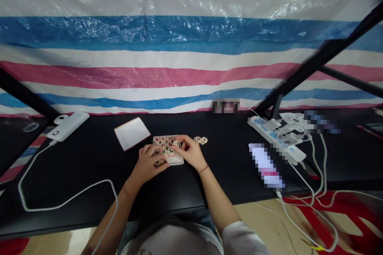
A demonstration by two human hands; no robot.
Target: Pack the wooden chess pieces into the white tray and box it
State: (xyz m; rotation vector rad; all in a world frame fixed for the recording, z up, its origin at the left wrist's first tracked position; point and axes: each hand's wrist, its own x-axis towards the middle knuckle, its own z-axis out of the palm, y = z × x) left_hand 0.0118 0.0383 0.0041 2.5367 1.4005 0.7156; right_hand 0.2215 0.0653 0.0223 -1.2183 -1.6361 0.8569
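A small white box point(176, 161) packed with round wooden chess pieces point(164, 141) sits on the black table point(89, 159) in front of me. My left hand point(149, 165) rests curled on the box's near left corner, fingertips pinched on a piece. My right hand point(189, 152) is over the box's right side, its fingers closed around one piece. A few loose pieces point(201, 140) lie just right of the box. The box's white lid point(132, 133) lies upside up to the left.
A white power bank point(68, 126) with a long cable point(60, 203) lies at the left. A power strip point(275, 137) with plugs and cables lies at the right. A striped tarp point(191, 48) hangs behind the table. Black frame bars point(317, 63) cross the right.
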